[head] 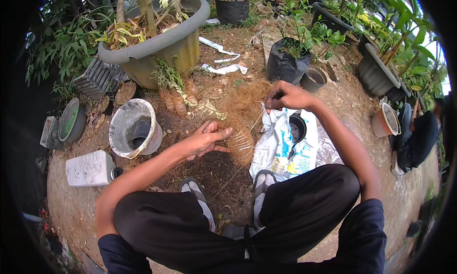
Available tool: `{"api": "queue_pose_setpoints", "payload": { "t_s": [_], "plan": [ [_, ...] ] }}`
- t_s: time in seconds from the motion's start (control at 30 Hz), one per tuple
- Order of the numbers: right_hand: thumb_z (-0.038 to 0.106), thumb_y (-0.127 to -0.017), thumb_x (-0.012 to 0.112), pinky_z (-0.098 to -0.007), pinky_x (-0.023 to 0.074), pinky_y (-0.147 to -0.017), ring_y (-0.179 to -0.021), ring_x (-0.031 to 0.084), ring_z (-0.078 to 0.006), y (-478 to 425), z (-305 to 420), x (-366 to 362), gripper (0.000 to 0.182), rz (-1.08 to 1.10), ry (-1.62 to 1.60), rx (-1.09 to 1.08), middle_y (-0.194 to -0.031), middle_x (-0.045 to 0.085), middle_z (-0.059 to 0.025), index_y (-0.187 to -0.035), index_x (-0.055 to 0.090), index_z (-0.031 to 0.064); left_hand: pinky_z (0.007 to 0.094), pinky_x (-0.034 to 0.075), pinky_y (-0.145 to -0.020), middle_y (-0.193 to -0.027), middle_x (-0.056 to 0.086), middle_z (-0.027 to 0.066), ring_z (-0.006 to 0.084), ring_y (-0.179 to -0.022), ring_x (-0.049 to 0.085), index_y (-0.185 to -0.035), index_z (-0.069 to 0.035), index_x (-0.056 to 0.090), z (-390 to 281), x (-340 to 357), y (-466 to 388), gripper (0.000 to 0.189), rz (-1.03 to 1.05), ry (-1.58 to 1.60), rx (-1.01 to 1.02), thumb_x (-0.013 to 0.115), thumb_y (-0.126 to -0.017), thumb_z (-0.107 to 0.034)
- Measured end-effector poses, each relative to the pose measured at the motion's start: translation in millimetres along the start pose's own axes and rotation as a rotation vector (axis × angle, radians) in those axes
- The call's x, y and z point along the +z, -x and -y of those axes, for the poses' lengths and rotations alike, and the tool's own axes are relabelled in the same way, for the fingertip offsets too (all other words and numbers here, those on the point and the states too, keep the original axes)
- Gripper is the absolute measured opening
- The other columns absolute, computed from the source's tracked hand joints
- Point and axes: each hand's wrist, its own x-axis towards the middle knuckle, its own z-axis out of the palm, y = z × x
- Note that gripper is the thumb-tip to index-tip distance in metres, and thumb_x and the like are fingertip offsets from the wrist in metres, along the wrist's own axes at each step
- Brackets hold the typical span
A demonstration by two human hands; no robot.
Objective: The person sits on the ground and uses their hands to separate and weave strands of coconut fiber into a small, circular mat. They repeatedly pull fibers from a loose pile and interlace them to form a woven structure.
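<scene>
My left hand (210,140) holds a ball of brown coconut fibre (241,143) at its left side, with the fingers spread along it. White string (242,142) runs round the fibre in several turns. From the ball, a taut length of that string rises to my right hand (285,96), whose fingertips are pinched on it. A leafy, wilted plant stem (210,109) extends up and left from the ball's top. Loose coconut fibre (242,99) lies on the soil just beyond. Several wrapped fibre bundles (174,102) rest near the big pot.
A white-rimmed bucket (154,145) with a dark pot inside stands at left, near a white container (89,168). A printed plastic sack (307,149) bearing a black pot (302,125) lies at right. A large planter (167,52) stands ahead. Another person (421,134) sits at far right.
</scene>
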Motion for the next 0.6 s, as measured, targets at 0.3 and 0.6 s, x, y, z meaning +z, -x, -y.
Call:
{"api": "queue_pose_setpoints", "payload": {
  "t_s": [0.3,0.6],
  "plan": [
    [0.014,-0.084,0.063,-0.0394,0.0484,-0.065,-0.065,0.064,-0.0293,23,96,3,0.018,-0.411,0.358,-0.028,-0.072,0.065,-0.0207,-0.084,0.071,-0.0029,0.0392,0.057,-0.094,-0.15,0.02,0.0324,0.0376,-0.134,0.042,-0.147,0.012,0.003,16,-5,-12,0.099,-0.343,-0.214,-0.166,0.066,-0.092,-0.043],
    [0.002,-0.081,0.062,-0.0472,0.0516,-0.068,-0.078,0.065,-0.0417,14,138,98,0.013,-0.246,0.252,-0.337,-0.081,0.064,-0.0248,-0.09,0.064,-0.0058,0.0373,0.058,-0.091,-0.127,0.042,0.0234,0.0274,-0.106,0.059,-0.143,0.008,0.007,4,-1,-25,0.091,-0.565,0.164,-0.048,0.07,-0.091,-0.031]
  ]
}}
